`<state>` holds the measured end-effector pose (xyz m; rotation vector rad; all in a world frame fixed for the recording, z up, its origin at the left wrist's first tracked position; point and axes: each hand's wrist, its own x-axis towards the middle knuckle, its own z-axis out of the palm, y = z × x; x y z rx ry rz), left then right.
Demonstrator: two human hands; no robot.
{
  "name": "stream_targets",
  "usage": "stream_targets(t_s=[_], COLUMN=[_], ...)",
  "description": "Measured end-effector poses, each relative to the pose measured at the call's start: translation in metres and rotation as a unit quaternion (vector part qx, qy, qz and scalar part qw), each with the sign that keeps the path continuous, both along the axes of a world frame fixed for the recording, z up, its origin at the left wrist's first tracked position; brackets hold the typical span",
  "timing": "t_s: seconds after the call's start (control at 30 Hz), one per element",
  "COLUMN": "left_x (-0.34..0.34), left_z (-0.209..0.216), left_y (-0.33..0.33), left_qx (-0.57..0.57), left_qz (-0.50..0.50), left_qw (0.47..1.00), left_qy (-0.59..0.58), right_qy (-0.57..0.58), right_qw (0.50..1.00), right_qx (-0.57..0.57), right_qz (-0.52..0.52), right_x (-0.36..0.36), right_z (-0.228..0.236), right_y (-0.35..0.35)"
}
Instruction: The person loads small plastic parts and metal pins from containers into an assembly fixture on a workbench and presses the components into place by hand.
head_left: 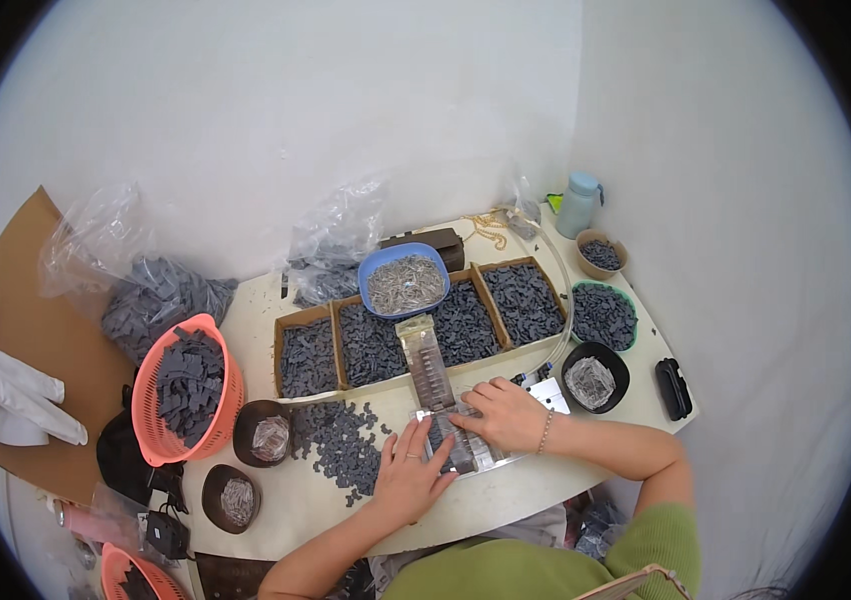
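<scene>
A metal-and-clear jig (484, 455) lies at the table's front, with a narrow clear slotted chute (425, 365) running away from it. My left hand (411, 480) rests flat at the jig's left edge, its fingers spread; the fingertips touch small dark grey pieces there. From the right, my right hand (508, 415) reaches over the jig with fingers apart, pressing on its top near the chute's lower end. Nothing shows gripped in either hand, though what lies under the fingertips is hidden. Loose grey plastic pieces (339, 445) are heaped left of my left hand.
Behind the jig stands a divided cardboard tray (337, 345) of grey pieces, a blue basin (366, 268) of metal pins on it. Black bowls (623, 372) flank both sides. A coral basket (236, 385) stands left. A clear hose (573, 300) curves down to a white block (550, 395).
</scene>
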<state>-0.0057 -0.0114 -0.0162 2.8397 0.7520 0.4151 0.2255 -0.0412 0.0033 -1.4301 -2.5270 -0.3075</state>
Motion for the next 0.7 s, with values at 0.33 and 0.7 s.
stream_targets(t_s=[0.33, 0.7], left_x=[0.006, 0.018], left_z=[0.002, -0.012], left_y=[0.015, 0.011], left_qx=[0.001, -0.049], left_qz=[-0.02, 0.009], left_qw=[1.0, 0.998], left_qy=[-0.015, -0.043], right_qy=[-0.037, 0.079], right_qw=[0.989, 0.992], right_qx=[-0.034, -0.045], right_qz=[0.141, 0.09], right_x=[0.028, 0.007], right_z=[0.013, -0.002], right_y=[0.034, 0.009])
